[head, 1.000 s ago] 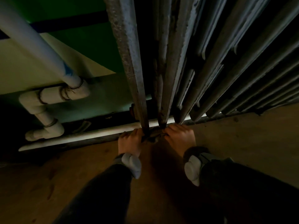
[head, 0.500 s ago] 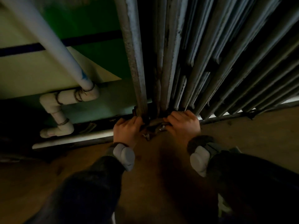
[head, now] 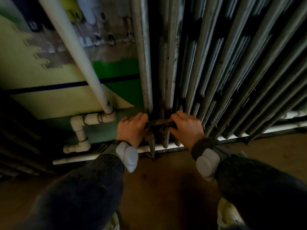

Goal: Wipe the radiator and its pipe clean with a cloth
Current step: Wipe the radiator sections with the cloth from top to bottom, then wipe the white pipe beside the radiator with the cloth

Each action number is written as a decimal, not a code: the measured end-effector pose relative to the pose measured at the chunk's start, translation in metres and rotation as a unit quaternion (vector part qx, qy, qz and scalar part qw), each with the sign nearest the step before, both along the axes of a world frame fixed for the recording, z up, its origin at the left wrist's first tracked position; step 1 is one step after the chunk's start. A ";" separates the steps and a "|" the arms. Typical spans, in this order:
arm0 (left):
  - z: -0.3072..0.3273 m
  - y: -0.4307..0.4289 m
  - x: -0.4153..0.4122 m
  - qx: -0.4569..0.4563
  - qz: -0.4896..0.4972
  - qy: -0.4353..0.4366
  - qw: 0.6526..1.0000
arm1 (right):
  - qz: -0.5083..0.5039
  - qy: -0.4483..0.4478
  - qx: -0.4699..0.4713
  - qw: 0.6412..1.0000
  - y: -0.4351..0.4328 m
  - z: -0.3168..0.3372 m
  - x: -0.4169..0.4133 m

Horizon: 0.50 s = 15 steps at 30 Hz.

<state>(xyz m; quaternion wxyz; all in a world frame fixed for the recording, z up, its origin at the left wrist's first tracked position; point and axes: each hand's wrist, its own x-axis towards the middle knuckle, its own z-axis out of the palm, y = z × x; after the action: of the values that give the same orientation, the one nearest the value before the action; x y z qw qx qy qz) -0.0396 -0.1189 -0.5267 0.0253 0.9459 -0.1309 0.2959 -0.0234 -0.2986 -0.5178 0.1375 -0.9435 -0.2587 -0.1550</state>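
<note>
At the radiator's foot, left hand and right hand both clench one dark cloth threaded between columns; one white pipe alongside.

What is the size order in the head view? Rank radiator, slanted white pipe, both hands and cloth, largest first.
1. radiator, fills much of the view.
2. slanted white pipe.
3. left hand and right hand, alike, so tied.
4. cloth, only a dark strip showing between the hands.

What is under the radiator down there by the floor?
A white pipe runs along the brown floor beneath the radiator fins. Stretches of it are covered by the wrists of the left hand and right hand, which grip a dark cloth.
</note>
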 end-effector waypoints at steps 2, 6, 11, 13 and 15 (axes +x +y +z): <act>0.013 0.004 -0.004 0.011 -0.019 0.035 0.999 | 0.021 0.042 -0.017 0.999 -0.003 0.008 -0.006; 0.053 0.006 -0.015 -0.024 0.002 0.181 0.983 | 0.057 0.061 0.046 0.995 -0.003 0.034 -0.021; 0.128 0.017 -0.034 -0.083 -0.048 0.282 0.955 | 0.115 0.084 0.118 0.983 0.012 0.098 -0.040; 0.158 0.027 -0.043 -0.114 -0.062 0.261 0.957 | 0.138 0.091 0.132 0.977 0.021 0.125 -0.045; 0.188 0.037 -0.051 -0.153 -0.073 0.212 0.962 | 0.144 0.085 0.163 0.972 0.030 0.152 -0.049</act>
<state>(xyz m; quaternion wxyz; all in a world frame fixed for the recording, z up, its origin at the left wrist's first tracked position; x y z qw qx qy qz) -0.0904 -0.0817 -0.3386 0.2186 0.9596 -0.1448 0.1021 -0.0728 -0.2681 -0.3658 0.3316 -0.8710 -0.3503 -0.0934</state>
